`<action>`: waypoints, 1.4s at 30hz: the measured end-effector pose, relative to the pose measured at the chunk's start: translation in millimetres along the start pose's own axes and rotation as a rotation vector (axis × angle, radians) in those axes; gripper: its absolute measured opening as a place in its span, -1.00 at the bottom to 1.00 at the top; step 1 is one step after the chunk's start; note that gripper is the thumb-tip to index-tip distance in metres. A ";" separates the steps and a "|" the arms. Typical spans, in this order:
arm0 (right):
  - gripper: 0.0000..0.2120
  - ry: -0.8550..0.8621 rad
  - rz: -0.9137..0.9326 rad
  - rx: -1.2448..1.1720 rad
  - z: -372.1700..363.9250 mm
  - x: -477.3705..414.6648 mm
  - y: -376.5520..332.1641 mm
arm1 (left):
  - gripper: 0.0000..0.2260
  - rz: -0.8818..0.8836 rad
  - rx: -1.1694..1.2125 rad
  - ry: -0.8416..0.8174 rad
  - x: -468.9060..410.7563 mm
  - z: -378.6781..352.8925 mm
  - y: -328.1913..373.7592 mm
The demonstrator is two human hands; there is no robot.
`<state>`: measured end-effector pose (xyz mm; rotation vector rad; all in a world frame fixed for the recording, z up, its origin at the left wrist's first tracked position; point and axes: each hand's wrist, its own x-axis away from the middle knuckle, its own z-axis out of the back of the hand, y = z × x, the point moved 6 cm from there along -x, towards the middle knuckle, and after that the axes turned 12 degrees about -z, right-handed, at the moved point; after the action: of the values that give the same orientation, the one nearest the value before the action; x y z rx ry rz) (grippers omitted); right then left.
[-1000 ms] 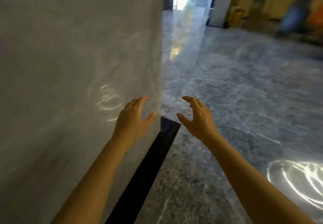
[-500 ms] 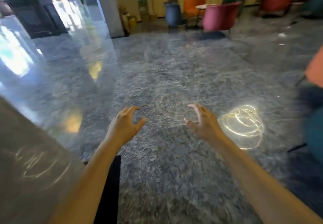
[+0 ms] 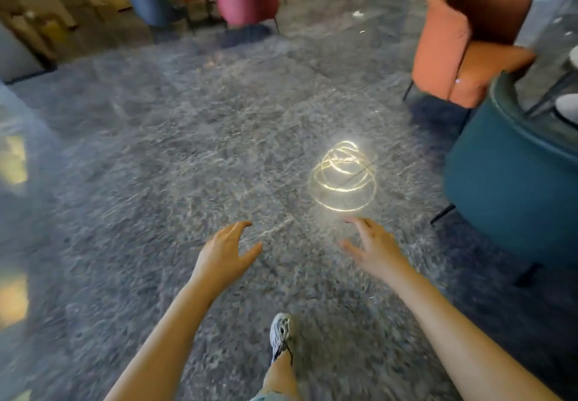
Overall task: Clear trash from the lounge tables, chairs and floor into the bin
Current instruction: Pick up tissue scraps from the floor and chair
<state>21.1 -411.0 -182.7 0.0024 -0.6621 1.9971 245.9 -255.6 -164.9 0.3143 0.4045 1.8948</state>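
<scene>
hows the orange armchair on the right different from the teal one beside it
The orange armchair stands farther off; the teal armchair is nearer and cut by the right edge. The orange armchair shows its seat cushion; the teal armchair shows mainly its curved outer back. Both are upholstered, upright, on thin dark legs.

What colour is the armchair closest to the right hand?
The armchair is teal; head view shows it.
</scene>
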 end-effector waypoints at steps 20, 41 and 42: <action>-0.54 0.253 -0.249 -0.171 158.9 -483.5 -28.4 | -0.46 -0.310 -0.065 -0.057 -586.8 67.2 -56.4; -0.55 0.244 -0.195 -0.182 417.4 -1138.3 18.0 | -0.49 -0.243 -0.040 0.018 -1263.3 98.8 -35.0; -0.55 0.239 -0.206 -0.177 433.9 -1170.2 21.2 | -0.49 -0.249 -0.042 0.017 -1302.5 101.4 -29.3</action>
<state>481.7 -1570.4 -142.3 -0.2608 -0.6528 1.7038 763.1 -1454.6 -115.7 0.2095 0.3953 1.6603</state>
